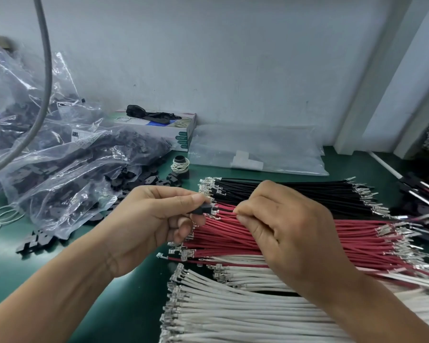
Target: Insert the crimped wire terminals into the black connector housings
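My left hand (154, 219) pinches a small black connector housing (202, 209) between thumb and forefinger, held above the wire piles. My right hand (280, 226) pinches a wire (223, 209) whose metal terminal end sits right at the housing's opening; the wire's colour is hard to tell against the pile. Below lie three rows of crimped wires: black wires (295, 191) at the back, red wires (307, 233) in the middle, white wires (245, 313) nearest me. Loose black housings (139, 179) spill from a clear plastic bag (67, 169) at the left.
A green mat (124, 305) covers the bench. A tissue box (166, 129) with a black item on it stands by the back wall, a flat clear bag (255, 152) beside it. A small spool with rubber bands (181, 167) sits near the housings. More wired parts (421, 189) lie at the right.
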`<move>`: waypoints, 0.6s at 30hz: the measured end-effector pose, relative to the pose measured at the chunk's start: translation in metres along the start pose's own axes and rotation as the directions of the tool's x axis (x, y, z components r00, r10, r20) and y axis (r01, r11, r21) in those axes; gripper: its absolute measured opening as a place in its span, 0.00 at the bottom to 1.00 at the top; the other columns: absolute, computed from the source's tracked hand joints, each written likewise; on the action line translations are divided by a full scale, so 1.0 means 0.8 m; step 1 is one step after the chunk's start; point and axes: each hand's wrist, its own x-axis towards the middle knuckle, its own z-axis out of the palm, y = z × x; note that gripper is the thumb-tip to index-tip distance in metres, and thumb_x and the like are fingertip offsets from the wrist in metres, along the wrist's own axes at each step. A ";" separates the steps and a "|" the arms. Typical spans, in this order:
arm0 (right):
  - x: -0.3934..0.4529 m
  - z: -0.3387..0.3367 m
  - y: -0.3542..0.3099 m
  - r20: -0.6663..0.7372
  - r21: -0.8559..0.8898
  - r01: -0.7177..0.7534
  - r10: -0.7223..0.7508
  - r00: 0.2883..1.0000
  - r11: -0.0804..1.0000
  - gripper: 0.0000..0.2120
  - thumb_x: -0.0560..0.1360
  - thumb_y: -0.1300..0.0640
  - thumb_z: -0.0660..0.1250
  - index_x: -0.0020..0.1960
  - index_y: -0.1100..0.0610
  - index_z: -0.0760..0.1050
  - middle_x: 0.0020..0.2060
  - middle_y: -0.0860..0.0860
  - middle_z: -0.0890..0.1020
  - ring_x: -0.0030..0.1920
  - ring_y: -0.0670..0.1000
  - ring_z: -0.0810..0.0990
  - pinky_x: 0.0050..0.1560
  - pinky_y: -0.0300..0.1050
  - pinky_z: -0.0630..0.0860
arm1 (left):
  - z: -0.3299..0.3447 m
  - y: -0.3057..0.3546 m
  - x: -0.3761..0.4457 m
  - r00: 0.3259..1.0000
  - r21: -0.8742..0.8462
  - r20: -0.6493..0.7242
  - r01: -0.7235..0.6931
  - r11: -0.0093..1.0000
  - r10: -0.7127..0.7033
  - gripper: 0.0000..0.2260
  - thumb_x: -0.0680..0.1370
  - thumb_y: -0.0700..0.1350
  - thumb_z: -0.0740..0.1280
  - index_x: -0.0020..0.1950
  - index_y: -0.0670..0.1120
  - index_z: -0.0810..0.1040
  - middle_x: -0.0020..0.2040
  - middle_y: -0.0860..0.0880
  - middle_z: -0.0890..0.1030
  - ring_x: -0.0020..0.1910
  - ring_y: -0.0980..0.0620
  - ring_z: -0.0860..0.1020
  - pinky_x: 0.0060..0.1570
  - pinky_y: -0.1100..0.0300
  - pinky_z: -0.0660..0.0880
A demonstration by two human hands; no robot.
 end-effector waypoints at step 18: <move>-0.001 -0.004 0.000 0.130 0.211 -0.238 0.214 0.968 0.948 0.06 0.76 0.52 0.67 0.43 0.51 0.81 0.38 0.40 0.76 0.40 0.45 0.77 0.41 0.45 0.75 | 0.012 -0.006 -0.005 0.926 0.342 0.058 -0.370 0.864 0.374 0.09 0.66 0.49 0.79 0.44 0.49 0.89 0.34 0.44 0.86 0.28 0.52 0.80 0.32 0.62 0.77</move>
